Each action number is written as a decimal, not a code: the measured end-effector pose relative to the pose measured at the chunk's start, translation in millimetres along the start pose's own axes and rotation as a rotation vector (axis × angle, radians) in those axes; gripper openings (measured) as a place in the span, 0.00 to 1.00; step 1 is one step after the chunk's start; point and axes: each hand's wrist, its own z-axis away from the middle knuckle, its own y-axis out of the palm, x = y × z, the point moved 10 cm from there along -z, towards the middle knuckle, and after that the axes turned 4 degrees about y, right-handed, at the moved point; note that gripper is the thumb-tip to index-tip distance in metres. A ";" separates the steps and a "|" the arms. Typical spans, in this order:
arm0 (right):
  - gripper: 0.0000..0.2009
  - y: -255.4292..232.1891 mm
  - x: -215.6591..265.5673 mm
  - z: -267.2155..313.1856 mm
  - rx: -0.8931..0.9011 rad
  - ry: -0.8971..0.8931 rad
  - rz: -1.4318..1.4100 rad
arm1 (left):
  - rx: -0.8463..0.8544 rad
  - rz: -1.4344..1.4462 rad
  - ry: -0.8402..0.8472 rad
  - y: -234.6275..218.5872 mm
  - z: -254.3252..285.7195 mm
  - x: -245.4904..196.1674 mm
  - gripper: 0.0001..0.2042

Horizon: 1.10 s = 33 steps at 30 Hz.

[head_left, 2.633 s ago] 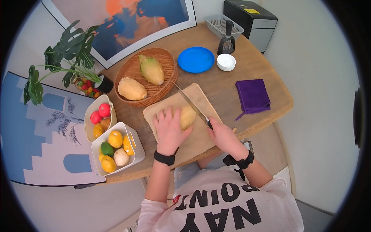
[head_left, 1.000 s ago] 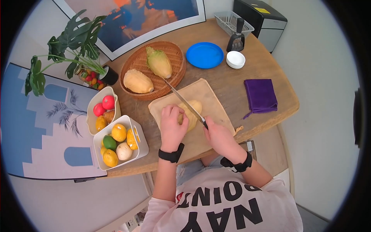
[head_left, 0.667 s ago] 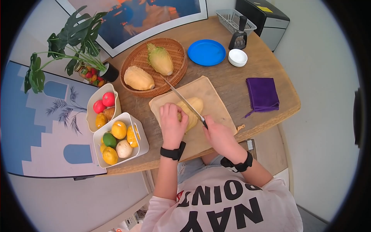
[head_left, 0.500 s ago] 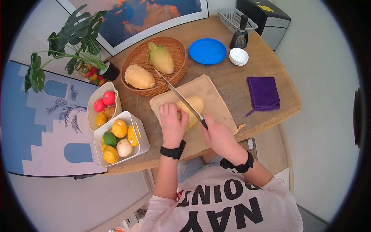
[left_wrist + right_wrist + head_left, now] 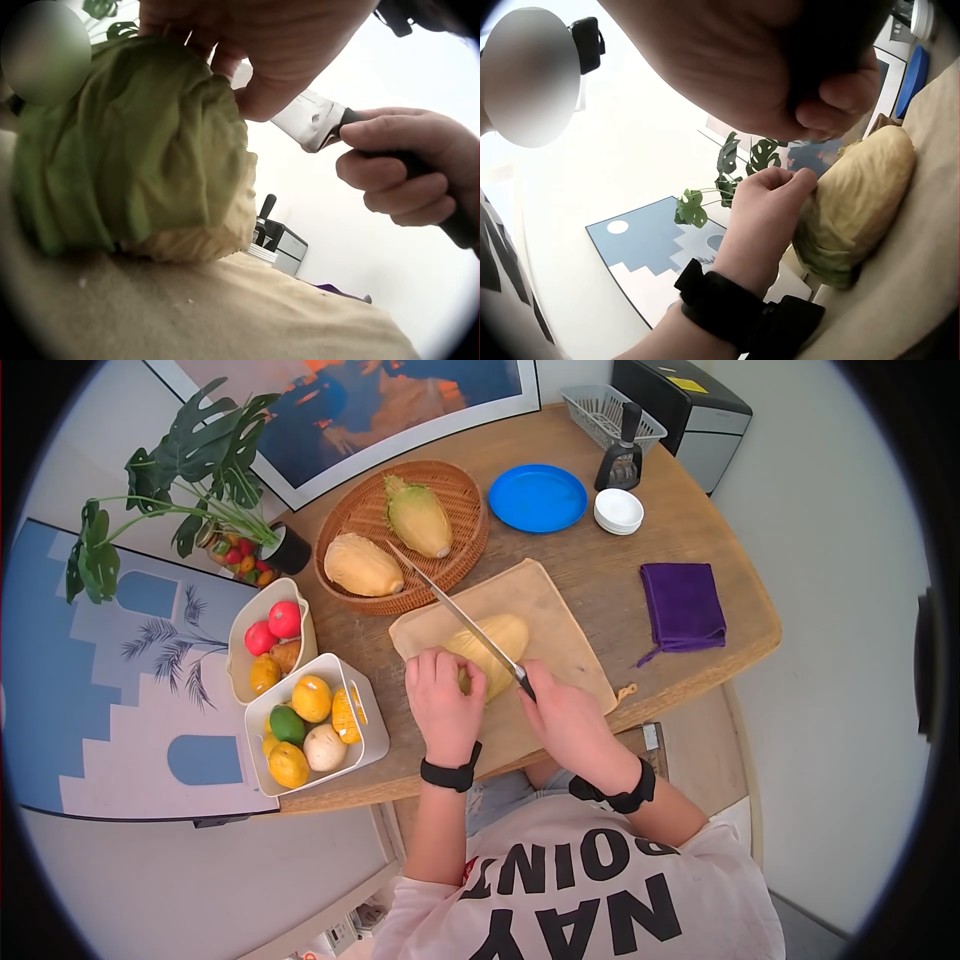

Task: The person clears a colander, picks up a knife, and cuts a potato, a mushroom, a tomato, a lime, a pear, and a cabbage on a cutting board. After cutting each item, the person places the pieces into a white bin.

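Note:
A pale yellow-green cabbage [image 5: 501,638] lies on a tan cutting board [image 5: 556,622]. Curled fingers of the left hand [image 5: 446,705] grip its near-left end; in the right wrist view the thumb and fingers of that left hand [image 5: 769,202] pinch the cabbage [image 5: 866,199] close to its green leaves. The right hand [image 5: 572,722] holds a long knife [image 5: 447,600] by its black handle. From the head, the blade crosses over the cabbage, tip towards the basket; whether it touches the cabbage I cannot tell. Behind the left hand, the left wrist view shows the right hand [image 5: 420,165].
A wicker basket [image 5: 463,488] with two more cabbages stands beyond the board. White bins [image 5: 372,745] of produce are at left. Further back are a blue plate [image 5: 538,498], white bowls [image 5: 619,510] and a black-handled tool [image 5: 622,460]; a purple cloth [image 5: 683,607] lies at right.
The left hand's spread fingers have curled and shifted to the cabbage's near-left end. The knife has turned, its tip swinging left over the basket, while the right hand keeps its hold.

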 end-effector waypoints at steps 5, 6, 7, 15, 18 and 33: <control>0.11 6.1 -2.3 -0.4 0.044 -0.014 0.022 | -0.029 -0.039 -0.001 -4.7 -0.4 -5.1 0.09; 0.11 2.4 3.1 0.9 0.034 -0.019 0.003 | -0.031 -0.048 -0.009 -6.0 3.0 -4.7 0.09; 0.11 -2.5 9.5 1.7 0.023 -0.023 -0.014 | -0.038 -0.047 -0.010 -6.8 5.2 -4.5 0.09; 0.11 7.3 12.0 5.0 0.035 -0.058 0.020 | -0.024 -0.083 -0.057 -12.4 9.4 -3.7 0.10; 0.10 5.8 16.6 6.5 0.028 -0.071 0.006 | -0.002 -0.077 -0.088 -12.0 10.7 -1.7 0.10; 0.09 9.6 22.9 11.3 0.008 -0.136 -0.007 | -0.009 -0.071 -0.109 -24.2 10.9 1.3 0.09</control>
